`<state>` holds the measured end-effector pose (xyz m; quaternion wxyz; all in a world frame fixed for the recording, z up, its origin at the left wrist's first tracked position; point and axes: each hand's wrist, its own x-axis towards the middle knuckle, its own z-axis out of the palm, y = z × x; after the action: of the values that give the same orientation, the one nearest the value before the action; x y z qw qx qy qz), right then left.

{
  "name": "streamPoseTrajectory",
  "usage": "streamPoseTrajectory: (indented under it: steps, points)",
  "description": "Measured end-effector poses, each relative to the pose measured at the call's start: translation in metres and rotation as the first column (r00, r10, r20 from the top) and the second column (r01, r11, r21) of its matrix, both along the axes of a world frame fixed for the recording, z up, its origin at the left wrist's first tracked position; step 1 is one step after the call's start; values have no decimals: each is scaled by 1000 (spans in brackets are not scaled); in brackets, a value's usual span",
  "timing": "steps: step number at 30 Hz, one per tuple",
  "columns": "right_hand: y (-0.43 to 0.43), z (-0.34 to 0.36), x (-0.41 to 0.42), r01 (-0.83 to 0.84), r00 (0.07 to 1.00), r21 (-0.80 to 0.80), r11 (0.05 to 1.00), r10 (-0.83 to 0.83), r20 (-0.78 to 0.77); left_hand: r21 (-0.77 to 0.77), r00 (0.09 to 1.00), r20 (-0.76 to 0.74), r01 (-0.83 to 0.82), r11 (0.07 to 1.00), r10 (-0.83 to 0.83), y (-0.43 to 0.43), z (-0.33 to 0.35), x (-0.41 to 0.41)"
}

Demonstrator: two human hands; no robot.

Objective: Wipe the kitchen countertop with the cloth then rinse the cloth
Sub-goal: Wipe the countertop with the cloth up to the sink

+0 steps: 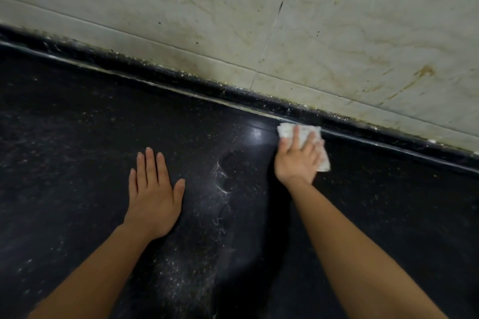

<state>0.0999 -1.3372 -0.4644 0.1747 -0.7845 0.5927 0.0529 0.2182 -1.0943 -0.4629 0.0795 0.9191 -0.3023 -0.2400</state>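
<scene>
The dark, speckled stone kitchen countertop (77, 137) fills the near and left of the view, running to a raised black back lip under a stained pale tiled wall (337, 21) at the far side. A trail of fine whitish dust or residue (220, 202) curves down the middle of the surface, and a glossy streak shines just left of the cloth, so much of the wiping looks undone.

The left hand (153, 194) lies flat on the counter, near and left of centre, fingers spread, holding nothing.

The right hand (298, 156) presses palm-down on the small white, nubbly-textured cloth (287, 131), fingers splayed across it, flattening it against the counter at the far right, just beside the back lip. The hand is slightly blurred.

The cloth looks light, soft and limp, likely damp. It should slide easily on the smooth stone but bunch if pushed by one edge, so a broad flat palm over its middle suits wiping; for rinsing, gathering it into the fist would serve.
</scene>
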Motion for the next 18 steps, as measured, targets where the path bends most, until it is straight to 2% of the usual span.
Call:
streamPoseTrajectory:
  steps: [3, 5, 8, 11, 12, 14, 16, 18]
  points:
    - [38, -2, 40, -241, 970, 34, 970, 240, 30, 10, 1000, -7, 4, 1000, -4, 0, 2, 0]
    - [59, -1, 54, -413, 910, 61, 909, 410, 60, 18, 1000, -7, 4, 1000, -4, 0, 2, 0]
    - [71, 2, 51, -646, 763, 95, 757, 636, 118, 28, 1000, -21, -2, 1000, 2, -1, 2, 1]
    - [57, 6, 28, -791, 612, 84, 606, 783, 109, 32, 999, -42, 4, 999, -2, -1, 3, 3]
    - [47, 6, 19, -793, 609, 69, 605, 788, 94, 24, 999, -51, 6, 1000, -4, 0, 3, 3]
    - [24, 4, -2, -686, 727, 10, 728, 685, 55, 12, 998, -57, 7, 1000, -7, 1, 3, 3]
    - [1, 2, -21, -440, 897, -52, 896, 442, 18, 15, 999, -53, 11, 1000, -11, 1, 3, 2]
    - [-12, 1, -28, -147, 989, -58, 987, 148, 6, 25, 998, -55, 14, 1000, -13, 1, 3, 3]
